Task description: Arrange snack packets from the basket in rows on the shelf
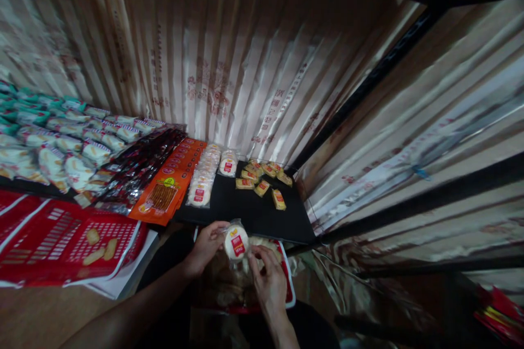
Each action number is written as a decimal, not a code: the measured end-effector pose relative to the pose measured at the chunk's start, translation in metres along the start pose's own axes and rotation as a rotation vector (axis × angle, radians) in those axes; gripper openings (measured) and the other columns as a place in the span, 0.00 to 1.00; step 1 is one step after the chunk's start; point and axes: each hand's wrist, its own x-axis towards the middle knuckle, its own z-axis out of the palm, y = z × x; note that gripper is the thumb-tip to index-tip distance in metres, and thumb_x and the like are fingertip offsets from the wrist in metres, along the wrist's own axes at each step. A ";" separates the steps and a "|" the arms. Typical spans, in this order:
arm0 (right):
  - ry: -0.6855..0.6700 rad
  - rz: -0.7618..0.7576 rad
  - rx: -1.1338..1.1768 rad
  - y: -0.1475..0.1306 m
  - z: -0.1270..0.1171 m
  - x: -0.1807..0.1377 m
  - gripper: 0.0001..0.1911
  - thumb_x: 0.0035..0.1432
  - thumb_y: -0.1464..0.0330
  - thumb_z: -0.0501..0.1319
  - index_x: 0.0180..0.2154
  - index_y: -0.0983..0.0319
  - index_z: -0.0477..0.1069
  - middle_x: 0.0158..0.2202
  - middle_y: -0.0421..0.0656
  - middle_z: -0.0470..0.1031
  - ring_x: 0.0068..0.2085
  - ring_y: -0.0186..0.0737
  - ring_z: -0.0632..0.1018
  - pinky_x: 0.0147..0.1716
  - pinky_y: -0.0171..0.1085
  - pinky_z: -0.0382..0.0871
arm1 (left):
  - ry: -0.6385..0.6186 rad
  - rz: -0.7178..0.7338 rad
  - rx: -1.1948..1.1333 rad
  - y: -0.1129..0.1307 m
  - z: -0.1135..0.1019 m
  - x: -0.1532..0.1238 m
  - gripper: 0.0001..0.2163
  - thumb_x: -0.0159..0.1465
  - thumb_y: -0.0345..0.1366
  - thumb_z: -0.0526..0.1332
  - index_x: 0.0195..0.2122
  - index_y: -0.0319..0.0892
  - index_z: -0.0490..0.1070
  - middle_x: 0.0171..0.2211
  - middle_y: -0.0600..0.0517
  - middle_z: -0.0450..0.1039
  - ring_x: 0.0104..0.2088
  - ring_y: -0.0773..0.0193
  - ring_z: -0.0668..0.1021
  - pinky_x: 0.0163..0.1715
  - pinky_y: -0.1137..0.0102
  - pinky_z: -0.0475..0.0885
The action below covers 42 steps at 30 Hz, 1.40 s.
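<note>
A round white rice cracker packet with a red label is held up in clear wrapping between both hands. My left hand pinches the wrapper's left edge. At its lower right edge, the fingertips of my right hand close on the wrapping. Below the hands is a red basket with a white rim, holding more wrapped packets that are dim and partly hidden. On the black shelf ahead stand a row of similar cracker packets and a single one beside it.
Several small yellow packets lie on the shelf's right part. Orange snack bags, dark packets and white bags fill its left. A red basket stands at lower left. Black frame bars and printed sheeting enclose the shelf.
</note>
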 end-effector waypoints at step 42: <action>-0.160 0.157 -0.047 0.018 0.114 0.245 0.10 0.54 0.69 0.54 0.35 0.62 0.73 0.30 0.46 0.78 0.32 0.41 0.78 0.32 0.35 0.66 | 0.292 0.256 0.583 0.026 0.014 0.159 0.21 0.61 0.31 0.50 0.56 0.34 0.61 0.60 0.43 0.58 0.61 0.57 0.61 0.62 0.61 0.51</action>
